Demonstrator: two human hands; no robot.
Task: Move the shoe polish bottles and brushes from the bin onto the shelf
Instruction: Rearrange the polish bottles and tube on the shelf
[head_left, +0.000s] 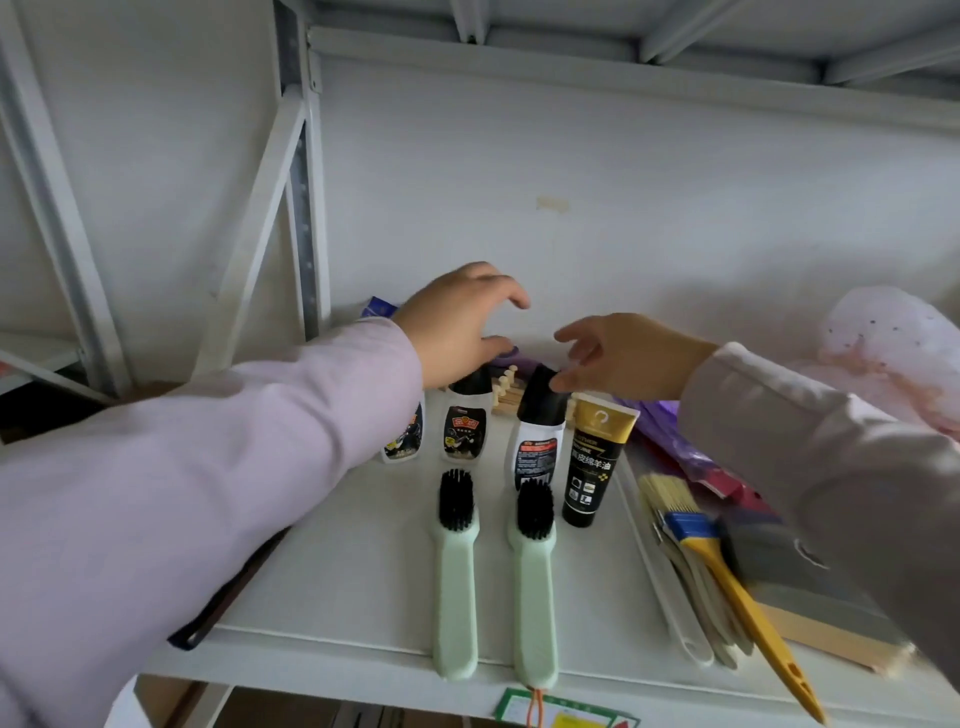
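Observation:
On the white shelf (332, 582) stand three white polish bottles with black caps: one (402, 436) partly behind my left sleeve, a middle one (465, 421), and a tilted one (537, 431). A black and gold tube (592, 462) stands beside them. Two mint-green brushes (457, 566) (534, 582) with black bristles lie in front, handles toward me. My left hand (462, 322) hovers with fingers spread above the middle bottle. The fingertips of my right hand (628, 353) touch the tilted bottle's black cap. The bin is out of view.
Paint brushes with a yellow-handled one (737, 587) lie at the right, beside a grey block (779, 561). Purple packaging (670, 441), wooden pegs (506, 389) and a pink bag (893, 353) sit behind. A metal upright (301, 182) stands at the left and another shelf overhead.

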